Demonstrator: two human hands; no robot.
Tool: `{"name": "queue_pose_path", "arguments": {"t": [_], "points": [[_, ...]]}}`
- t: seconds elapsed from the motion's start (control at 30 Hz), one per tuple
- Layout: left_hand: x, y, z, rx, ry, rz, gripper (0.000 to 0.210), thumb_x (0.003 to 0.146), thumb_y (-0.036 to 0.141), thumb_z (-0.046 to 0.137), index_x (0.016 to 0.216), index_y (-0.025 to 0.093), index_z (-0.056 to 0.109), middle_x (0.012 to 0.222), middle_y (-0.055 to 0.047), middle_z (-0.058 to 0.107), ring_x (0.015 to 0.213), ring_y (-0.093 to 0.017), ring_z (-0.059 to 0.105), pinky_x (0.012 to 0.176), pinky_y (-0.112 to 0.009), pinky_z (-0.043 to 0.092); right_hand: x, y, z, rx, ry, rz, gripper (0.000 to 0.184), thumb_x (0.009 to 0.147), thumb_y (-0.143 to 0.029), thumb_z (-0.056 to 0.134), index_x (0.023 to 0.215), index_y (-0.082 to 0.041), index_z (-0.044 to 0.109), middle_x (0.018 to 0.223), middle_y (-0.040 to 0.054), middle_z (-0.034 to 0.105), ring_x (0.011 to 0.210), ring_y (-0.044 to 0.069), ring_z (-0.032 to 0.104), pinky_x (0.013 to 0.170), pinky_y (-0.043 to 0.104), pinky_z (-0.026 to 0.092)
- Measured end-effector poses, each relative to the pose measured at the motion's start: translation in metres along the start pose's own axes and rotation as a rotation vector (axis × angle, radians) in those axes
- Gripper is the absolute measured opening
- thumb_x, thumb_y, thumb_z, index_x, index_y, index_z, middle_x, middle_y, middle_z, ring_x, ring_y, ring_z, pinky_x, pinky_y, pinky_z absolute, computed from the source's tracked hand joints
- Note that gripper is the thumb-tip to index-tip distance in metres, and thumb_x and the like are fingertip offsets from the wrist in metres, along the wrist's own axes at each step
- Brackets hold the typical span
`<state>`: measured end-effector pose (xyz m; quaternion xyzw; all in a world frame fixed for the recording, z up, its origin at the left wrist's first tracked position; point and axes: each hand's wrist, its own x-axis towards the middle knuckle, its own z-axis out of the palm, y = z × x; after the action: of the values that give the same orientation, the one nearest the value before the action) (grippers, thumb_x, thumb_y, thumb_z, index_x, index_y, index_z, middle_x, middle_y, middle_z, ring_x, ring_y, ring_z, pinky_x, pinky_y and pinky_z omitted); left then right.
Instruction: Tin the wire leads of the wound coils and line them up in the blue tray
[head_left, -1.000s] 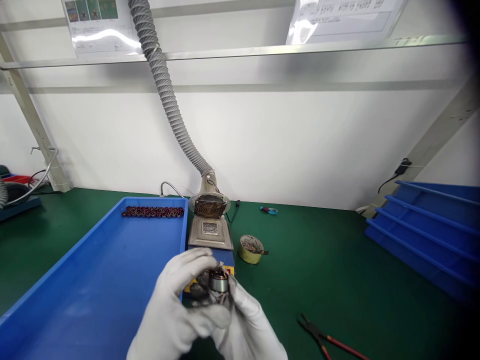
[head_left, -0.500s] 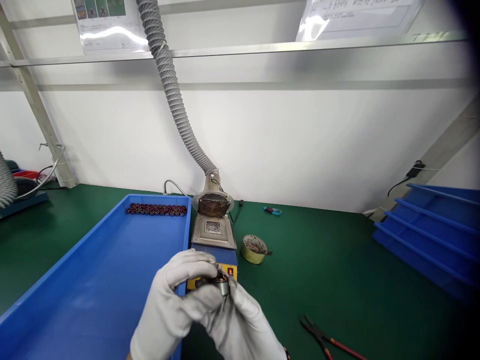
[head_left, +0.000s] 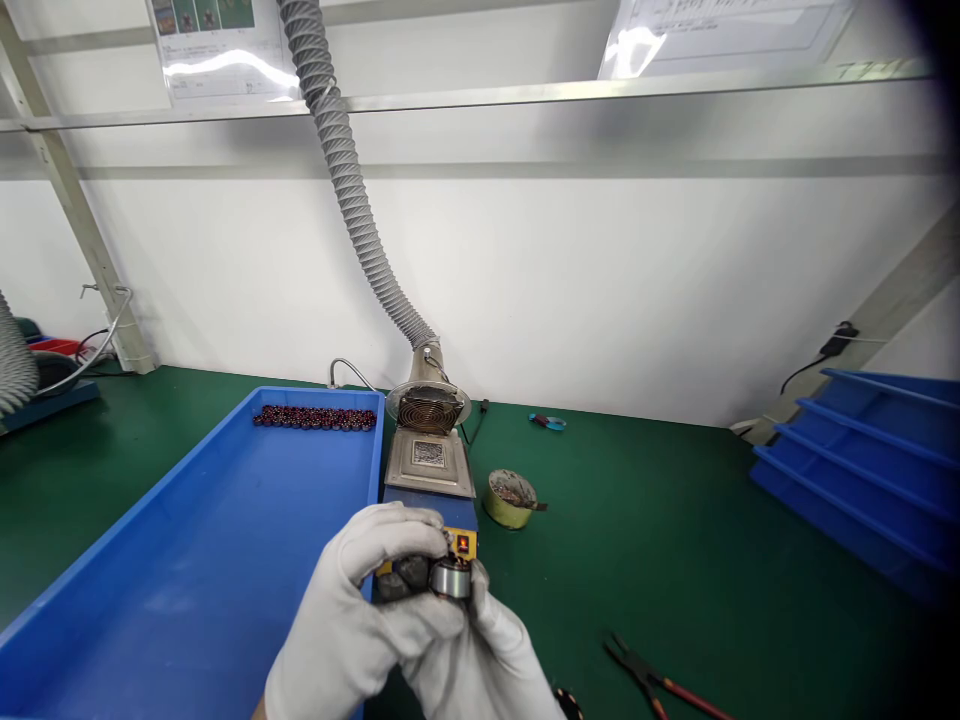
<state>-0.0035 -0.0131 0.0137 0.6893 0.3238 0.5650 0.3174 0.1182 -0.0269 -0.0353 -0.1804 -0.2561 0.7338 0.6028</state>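
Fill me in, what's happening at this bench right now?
A person's gloved left hand and right hand hold a small silvery part in front of the blue-based machine. To the left, dark red pieces lie along the far end of the blue tray. Pliers lie untouched on the green bench to the right.

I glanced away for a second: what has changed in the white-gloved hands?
The small silver-banded metal cylinder looked tilted half a second ago, partly covered by the white-gloved left hand; now it sits nearly level and more of its band shows. That hand and the white-gloved right hand still hold it. The blue plastic tray and red-handled pliers stayed put.
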Motion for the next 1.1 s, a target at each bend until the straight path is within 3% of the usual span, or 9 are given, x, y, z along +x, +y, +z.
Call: {"name": "queue_pose_path", "arguments": {"t": [0.13,0.27,0.43,0.6,0.7,0.77,0.87,0.93,1.1], "points": [[0.001,0.001,0.001,0.053,0.013,0.063,0.04,0.053,0.017,0.08,0.089,0.028,0.065,0.099,-0.001,0.067,0.097,-0.02,0.06,0.086,-0.028,0.047,-0.002,-0.001,0.004,0.04,-0.007,0.048,0.024,0.069,-0.04,0.065,0.087,-0.024,0.066,0.098,0.0043,0.068,0.099,0.02,0.059,0.084,0.036,0.048],[0.003,0.0,-0.004,0.156,0.001,0.189,0.031,0.063,0.026,0.075,0.092,0.027,0.064,0.097,-0.002,0.068,0.094,-0.019,0.061,0.086,-0.027,0.046,-0.002,0.0,0.004,0.045,-0.018,0.052,0.027,0.069,-0.04,0.066,0.09,-0.024,0.066,0.1,0.0041,0.067,0.098,0.019,0.059,0.084,0.034,0.047],[0.004,-0.004,-0.011,0.17,0.012,0.307,0.014,0.072,0.023,0.067,0.086,0.025,0.067,0.084,0.0,0.071,0.085,-0.018,0.064,0.09,-0.029,0.043,0.009,0.003,-0.004,-0.032,-0.052,0.036,0.028,0.066,-0.034,0.07,0.091,-0.024,0.066,0.092,0.003,0.068,0.082,0.017,0.063,0.08,0.033,0.049],[0.0,-0.012,-0.007,-0.074,0.246,0.189,0.006,0.072,0.02,0.066,0.071,0.025,0.069,0.073,0.004,0.072,0.077,-0.016,0.066,0.087,-0.028,0.047,0.032,0.006,-0.01,-0.148,-0.103,0.065,0.025,0.054,-0.027,0.079,0.075,-0.018,0.067,0.075,0.005,0.069,0.078,0.02,0.065,0.08,0.037,0.048],[-0.002,-0.011,-0.009,-0.247,0.378,0.125,0.008,0.072,0.022,0.066,0.066,0.026,0.07,0.074,0.006,0.073,0.079,-0.016,0.067,0.086,-0.027,0.049,0.042,0.004,-0.014,-0.144,-0.126,0.086,0.026,0.054,-0.033,0.078,0.07,-0.017,0.066,0.065,0.0042,0.068,0.071,0.021,0.066,0.071,0.038,0.051],[-0.002,-0.004,-0.012,-0.286,0.338,-0.023,0.014,0.065,0.018,0.071,0.076,0.026,0.072,0.084,0.002,0.074,0.08,-0.019,0.068,0.073,-0.025,0.054,0.046,-0.001,-0.016,-0.132,-0.129,0.083,0.024,0.06,-0.038,0.074,0.066,-0.017,0.065,0.06,0.0029,0.067,0.064,0.019,0.066,0.066,0.036,0.053],[0.002,0.006,-0.012,-0.191,0.123,-0.292,0.028,0.057,0.007,0.069,0.082,0.019,0.073,0.087,-0.005,0.073,0.074,-0.023,0.068,0.06,-0.024,0.055,0.046,-0.01,-0.021,-0.134,-0.13,0.063,0.017,0.068,-0.034,0.069,0.067,-0.017,0.065,0.059,0.0009,0.067,0.06,0.016,0.065,0.063,0.031,0.053],[0.002,0.008,-0.007,-0.13,0.102,-0.261,0.022,0.058,0.003,0.063,0.07,0.018,0.073,0.073,-0.003,0.073,0.073,-0.021,0.066,0.073,-0.028,0.053,0.045,-0.014,-0.022,-0.149,-0.152,0.077,0.01,0.069,-0.027,0.068,0.07,-0.017,0.065,0.061,-0.0003,0.068,0.06,0.014,0.066,0.062,0.028,0.053],[-0.004,-0.005,0.0,-0.258,0.283,-0.102,0.025,0.061,0.002,0.06,0.067,0.024,0.071,0.063,0.006,0.07,0.07,-0.014,0.065,0.094,-0.028,0.042,0.045,-0.017,-0.017,-0.119,-0.191,0.148,0.007,0.071,-0.022,0.066,0.07,-0.016,0.065,0.062,-0.0011,0.069,0.06,0.011,0.065,0.061,0.023,0.052]]}}
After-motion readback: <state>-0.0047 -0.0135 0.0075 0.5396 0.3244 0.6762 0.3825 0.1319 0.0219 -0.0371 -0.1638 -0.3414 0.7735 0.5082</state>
